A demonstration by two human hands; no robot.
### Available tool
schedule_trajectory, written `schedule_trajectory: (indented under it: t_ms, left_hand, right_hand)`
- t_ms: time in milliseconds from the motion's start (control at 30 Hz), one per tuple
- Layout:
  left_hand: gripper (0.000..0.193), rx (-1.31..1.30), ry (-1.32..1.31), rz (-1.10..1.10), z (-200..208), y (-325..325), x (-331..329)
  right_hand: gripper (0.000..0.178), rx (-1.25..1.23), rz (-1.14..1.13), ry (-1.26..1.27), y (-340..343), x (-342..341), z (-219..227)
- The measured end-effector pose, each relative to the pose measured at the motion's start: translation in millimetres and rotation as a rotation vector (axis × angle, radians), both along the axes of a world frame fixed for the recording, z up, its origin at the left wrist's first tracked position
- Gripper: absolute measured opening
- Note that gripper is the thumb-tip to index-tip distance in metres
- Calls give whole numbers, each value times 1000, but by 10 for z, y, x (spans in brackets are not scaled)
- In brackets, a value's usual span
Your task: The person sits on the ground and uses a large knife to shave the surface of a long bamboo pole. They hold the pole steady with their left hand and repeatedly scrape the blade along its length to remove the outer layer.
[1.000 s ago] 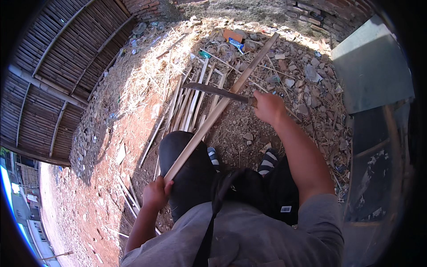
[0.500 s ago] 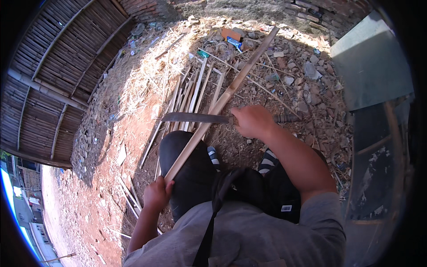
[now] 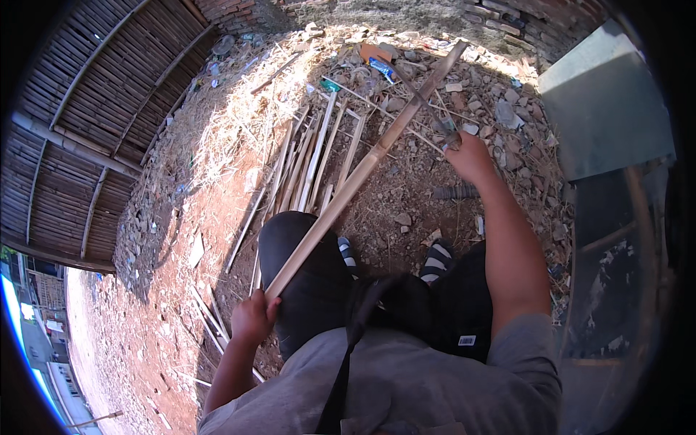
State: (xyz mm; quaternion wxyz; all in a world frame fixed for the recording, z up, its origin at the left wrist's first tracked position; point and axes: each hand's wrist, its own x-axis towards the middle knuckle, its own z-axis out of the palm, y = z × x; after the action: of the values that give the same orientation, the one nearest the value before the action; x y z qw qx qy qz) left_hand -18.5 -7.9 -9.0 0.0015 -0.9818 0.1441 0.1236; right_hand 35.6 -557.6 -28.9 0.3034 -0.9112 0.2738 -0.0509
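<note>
The left grip [image 3: 252, 319] is closed round the near end of a pale wooden strip [image 3: 341, 199], perhaps split bamboo. From that grip the strip slants forward and right, passing over the dark-clad left knee [image 3: 279, 235], its far end beyond both grips. The right grip [image 3: 471, 156] is wrapped round the handle of a long knife [image 3: 436, 122], whose blade points forward and left of that grip and crosses the strip in view; I cannot tell whether they touch.

The main risk is the edge skidding along the strip toward the left grip: knee and fingers there look unshielded. As only the near end is held in a hand, a knock farther out could twist the strip or kick it upward. A slack hold in the right grip could let the blade turn. Striped footwear [image 3: 436, 261], nearer the body than the right grip, would be exposed to a low swing. Loose strips [image 3: 304, 156] ahead of the left grip could snag the blade, and rubble [image 3: 500, 159] around the right grip could chip it.
</note>
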Motion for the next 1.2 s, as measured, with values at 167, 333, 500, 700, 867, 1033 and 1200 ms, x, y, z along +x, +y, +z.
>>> schedule_trajectory:
  t_ms: [167, 333, 500, 700, 867, 1033, 1200]
  left_hand:
    - [48, -28, -40, 11, -9, -17, -58]
    - [50, 41, -81, 44, -20, -19, -89]
    - [50, 57, -97, 33, -59, -5, -80]
    - [44, -23, -141, 15, -32, -8, -149]
    - [29, -173, -120, 63, 96, -60, -206]
    - [23, -172, -62, 27, 177, 97, -192]
    - [24, -180, -35, 24, 140, 118, -170]
  right_hand:
    - [36, -53, 345, 68, 486, -77, 400]
    - [25, -131, 671, 97, 855, -57, 381]
    - [33, 30, 206, 2, 231, 90, -76]
    - [42, 17, 395, 27, 528, -25, 242]
    - [36, -25, 612, -24, 670, -12, 189]
    - [27, -54, 596, -92, 567, 33, -79]
    - [28, -74, 616, 135, 775, -25, 277]
